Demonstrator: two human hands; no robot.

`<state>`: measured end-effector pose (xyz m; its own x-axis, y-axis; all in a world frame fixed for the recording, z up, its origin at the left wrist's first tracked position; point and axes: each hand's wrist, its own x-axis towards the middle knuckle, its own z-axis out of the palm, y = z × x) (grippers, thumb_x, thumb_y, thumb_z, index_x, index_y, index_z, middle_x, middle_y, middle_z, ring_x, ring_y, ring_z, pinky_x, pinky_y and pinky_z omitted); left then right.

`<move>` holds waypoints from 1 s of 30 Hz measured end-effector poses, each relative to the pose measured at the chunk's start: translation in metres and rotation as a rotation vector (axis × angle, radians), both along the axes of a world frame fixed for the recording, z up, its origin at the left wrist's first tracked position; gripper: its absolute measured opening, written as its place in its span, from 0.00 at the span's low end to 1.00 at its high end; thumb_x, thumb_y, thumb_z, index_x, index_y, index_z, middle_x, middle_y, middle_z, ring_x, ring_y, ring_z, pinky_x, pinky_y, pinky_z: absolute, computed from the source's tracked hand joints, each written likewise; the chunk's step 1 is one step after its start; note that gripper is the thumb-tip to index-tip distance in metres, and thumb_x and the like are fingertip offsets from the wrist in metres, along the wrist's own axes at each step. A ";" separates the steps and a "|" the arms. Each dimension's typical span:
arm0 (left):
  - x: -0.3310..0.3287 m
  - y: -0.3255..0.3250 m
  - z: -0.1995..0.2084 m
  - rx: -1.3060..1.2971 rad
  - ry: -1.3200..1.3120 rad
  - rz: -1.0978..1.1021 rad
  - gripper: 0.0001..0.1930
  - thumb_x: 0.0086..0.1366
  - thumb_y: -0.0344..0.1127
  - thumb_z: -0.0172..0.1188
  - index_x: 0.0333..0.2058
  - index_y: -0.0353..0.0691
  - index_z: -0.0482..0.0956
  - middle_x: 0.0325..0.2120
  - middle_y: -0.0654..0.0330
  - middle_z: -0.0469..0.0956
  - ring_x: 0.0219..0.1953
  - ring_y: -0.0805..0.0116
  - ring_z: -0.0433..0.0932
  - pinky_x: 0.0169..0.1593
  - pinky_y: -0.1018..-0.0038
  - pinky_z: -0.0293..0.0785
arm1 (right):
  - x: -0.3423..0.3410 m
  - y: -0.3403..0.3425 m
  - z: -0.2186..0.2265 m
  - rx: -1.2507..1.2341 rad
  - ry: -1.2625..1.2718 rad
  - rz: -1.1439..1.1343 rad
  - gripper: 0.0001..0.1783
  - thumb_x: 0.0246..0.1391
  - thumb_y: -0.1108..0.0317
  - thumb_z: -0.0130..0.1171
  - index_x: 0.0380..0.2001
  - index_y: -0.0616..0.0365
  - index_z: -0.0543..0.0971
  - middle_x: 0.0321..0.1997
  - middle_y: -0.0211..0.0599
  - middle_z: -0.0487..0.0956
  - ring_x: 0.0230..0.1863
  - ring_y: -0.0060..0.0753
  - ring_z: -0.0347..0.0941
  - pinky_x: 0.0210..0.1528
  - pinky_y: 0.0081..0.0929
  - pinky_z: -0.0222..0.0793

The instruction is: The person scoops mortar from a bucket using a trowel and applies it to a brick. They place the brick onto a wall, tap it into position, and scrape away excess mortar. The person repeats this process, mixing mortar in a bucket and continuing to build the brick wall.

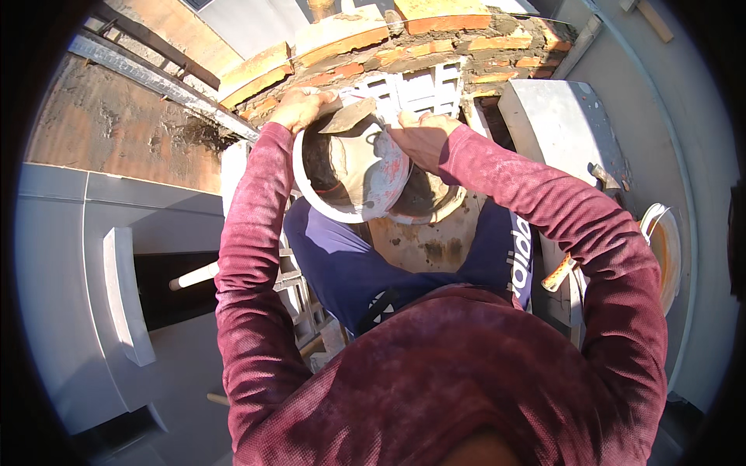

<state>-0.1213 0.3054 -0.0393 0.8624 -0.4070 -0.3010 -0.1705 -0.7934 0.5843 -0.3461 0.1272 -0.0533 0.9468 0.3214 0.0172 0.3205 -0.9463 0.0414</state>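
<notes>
My left hand grips the handle of a trowel, whose mortar-caked blade lies across the top of a white bucket. The bucket is tilted on its side, with grey mortar smeared inside. My right hand is closed on the bucket's upper right rim, by its wire handle. Both hands are just below a course of orange bricks with wet mortar. A white perforated block sits under that course. Under the bucket I see the rim of a second, mortar-stained container.
A grey concrete slab lies to the right, with a hammer on its edge. Another white bucket stands far right. A metal rail runs diagonally at upper left. Grey surfaces lie far below on the left.
</notes>
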 end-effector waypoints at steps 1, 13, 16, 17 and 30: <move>0.003 -0.001 -0.020 -0.064 0.045 -0.056 0.17 0.59 0.43 0.64 0.40 0.36 0.84 0.37 0.60 0.83 0.40 0.72 0.77 0.47 0.77 0.70 | 0.003 -0.004 -0.003 -0.047 0.055 0.006 0.23 0.52 0.70 0.54 0.51 0.66 0.65 0.32 0.43 0.77 0.33 0.40 0.78 0.32 0.35 0.74; 0.005 0.001 -0.063 -0.304 -0.021 -0.117 0.07 0.61 0.34 0.62 0.29 0.37 0.83 0.26 0.67 0.79 0.28 0.78 0.74 0.35 0.80 0.69 | -0.023 0.058 -0.069 0.127 0.428 -0.277 0.27 0.53 0.67 0.54 0.52 0.77 0.66 0.32 0.53 0.81 0.34 0.51 0.81 0.35 0.39 0.76; -0.005 0.001 -0.048 -0.313 0.035 -0.122 0.11 0.60 0.40 0.63 0.25 0.37 0.82 0.20 0.67 0.76 0.23 0.76 0.70 0.29 0.75 0.66 | -0.027 0.048 -0.047 0.248 0.598 -0.190 0.26 0.50 0.65 0.57 0.48 0.74 0.68 0.31 0.52 0.80 0.35 0.52 0.80 0.36 0.40 0.76; -0.015 -0.003 -0.036 -0.302 0.061 -0.104 0.10 0.62 0.37 0.61 0.33 0.37 0.83 0.28 0.63 0.81 0.28 0.76 0.74 0.35 0.78 0.70 | -0.031 0.043 -0.043 0.265 0.476 -0.214 0.24 0.50 0.65 0.57 0.46 0.74 0.69 0.32 0.53 0.80 0.35 0.52 0.80 0.36 0.41 0.76; 0.010 0.015 -0.055 -0.413 0.130 -0.224 0.10 0.63 0.39 0.61 0.33 0.38 0.83 0.28 0.69 0.78 0.31 0.79 0.72 0.39 0.79 0.69 | -0.031 0.071 -0.079 0.376 0.198 -0.245 0.24 0.49 0.72 0.56 0.49 0.75 0.68 0.37 0.54 0.77 0.35 0.49 0.80 0.35 0.36 0.77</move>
